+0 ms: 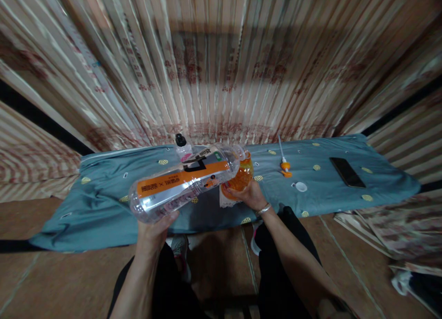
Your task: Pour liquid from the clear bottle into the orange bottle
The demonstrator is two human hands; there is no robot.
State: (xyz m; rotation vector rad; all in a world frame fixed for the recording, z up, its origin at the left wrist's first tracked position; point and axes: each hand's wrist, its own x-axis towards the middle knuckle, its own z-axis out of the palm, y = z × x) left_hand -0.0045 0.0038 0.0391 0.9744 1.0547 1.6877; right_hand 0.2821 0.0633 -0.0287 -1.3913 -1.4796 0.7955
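A large clear plastic bottle [183, 183] with an orange and silver label lies tilted across the view, its neck end up against the top of an orange bottle. Beneath its base end, my left hand [157, 227] grips it from below. My right hand [250, 194] is wrapped round the orange bottle [241, 174], which stands over a white cloth or tissue [226, 201]. The bottle necks overlap, and whether they touch is hard to tell. To the right lies an orange pump head [285, 168] with a pale tube. A small white cap [301, 186] rests near it.
A small clear bottle with a black top [181, 146] stands behind the large bottle. A dark phone [347, 172] lies at the right of the blue-green cloth surface [103, 208]. Pleated curtains [221, 79] hang close behind and at both sides.
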